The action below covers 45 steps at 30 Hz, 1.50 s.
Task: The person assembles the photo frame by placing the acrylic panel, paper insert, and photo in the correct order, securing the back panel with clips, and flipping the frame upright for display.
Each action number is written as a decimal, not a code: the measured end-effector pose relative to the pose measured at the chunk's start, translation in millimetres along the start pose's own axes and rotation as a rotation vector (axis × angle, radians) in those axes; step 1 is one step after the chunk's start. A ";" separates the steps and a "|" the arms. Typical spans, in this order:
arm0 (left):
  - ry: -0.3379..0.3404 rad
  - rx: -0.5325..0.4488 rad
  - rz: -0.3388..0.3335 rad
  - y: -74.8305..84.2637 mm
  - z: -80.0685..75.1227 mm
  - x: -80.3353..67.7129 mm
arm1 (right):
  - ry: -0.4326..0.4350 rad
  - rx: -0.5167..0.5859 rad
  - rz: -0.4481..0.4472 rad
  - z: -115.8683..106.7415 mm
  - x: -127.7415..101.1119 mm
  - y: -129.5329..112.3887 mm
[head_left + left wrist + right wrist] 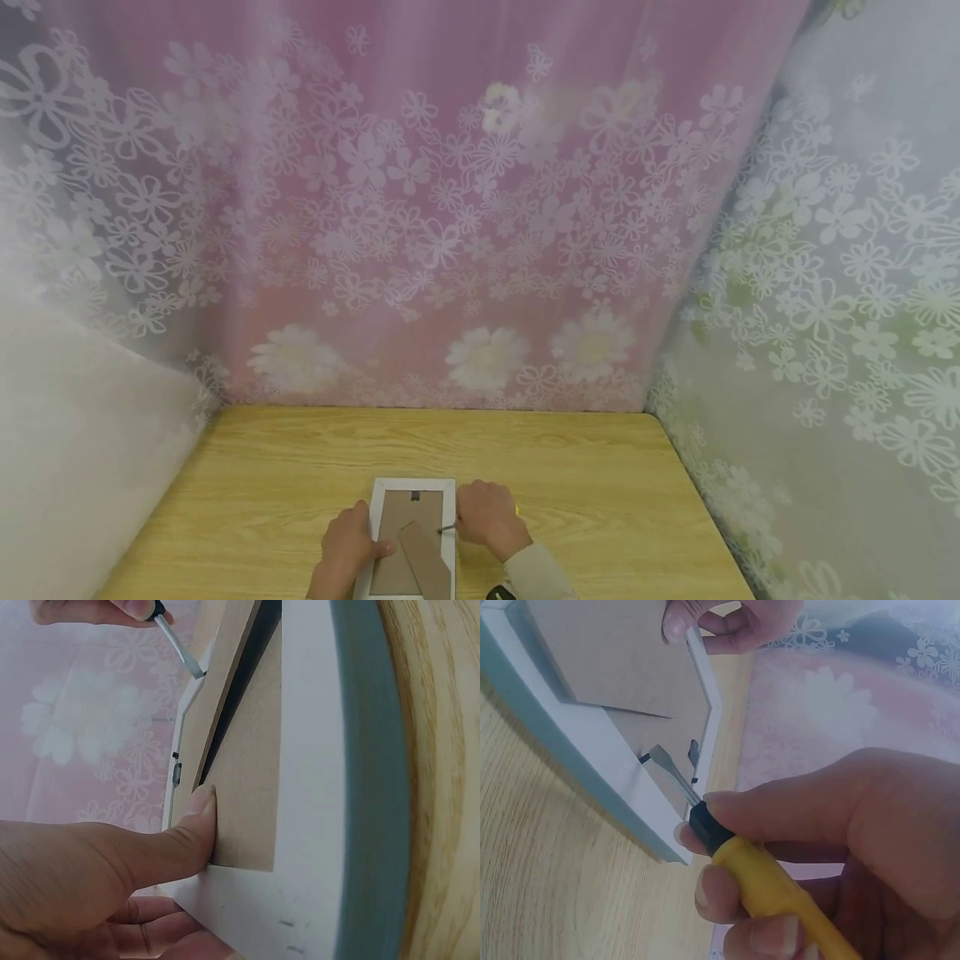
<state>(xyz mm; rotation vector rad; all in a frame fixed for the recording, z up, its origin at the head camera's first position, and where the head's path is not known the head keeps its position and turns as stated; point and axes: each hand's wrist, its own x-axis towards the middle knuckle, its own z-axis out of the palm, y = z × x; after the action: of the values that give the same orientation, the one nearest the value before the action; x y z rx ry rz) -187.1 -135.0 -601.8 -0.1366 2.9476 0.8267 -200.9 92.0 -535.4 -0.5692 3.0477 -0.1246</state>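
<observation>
A white picture frame (412,483) lies back side up on the table, its brown backing board (394,512) showing. A brown stand leg (426,560) slants across the backing. My left hand (347,537) grips the frame's left side, thumb on the backing and fingers round the outer edge. In my right hand (489,512) is a flat-blade screwdriver (759,877) with a yellow handle and black collar. Its blade reaches over the frame's right border to a small dark tab (645,758) at the backing's edge. Whether blade and tab touch, I cannot tell.
The wood-grain table (600,483) extends behind and to both sides of the frame. A pink flowered curtain (450,250) hangs at its back edge, and pale flowered sheets (825,333) hang at the sides. A dark hanger (694,752) sits near the frame's top end.
</observation>
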 end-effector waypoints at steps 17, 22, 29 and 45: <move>0.004 -0.005 -0.005 4.5 -2.7 -3.6 | 0.017 -0.018 0.030 0.7 -1.9 0.2; 0.003 -0.008 -0.008 3.8 -2.5 -2.7 | 0.017 -0.036 0.020 -0.4 -0.6 -1.4; 0.004 -0.020 0.000 3.6 -3.6 -4.2 | -0.028 -0.100 0.028 0.0 4.2 -6.0; 0.009 -0.015 -0.005 5.3 -4.5 -3.5 | -0.032 -0.196 0.015 -2.5 10.9 -14.8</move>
<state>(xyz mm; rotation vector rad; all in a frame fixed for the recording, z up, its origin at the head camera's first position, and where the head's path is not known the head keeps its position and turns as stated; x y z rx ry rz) -184.4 -132.6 -595.0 -0.1492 2.9481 0.8506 -205.9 74.5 -531.9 -0.5525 3.0517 0.1839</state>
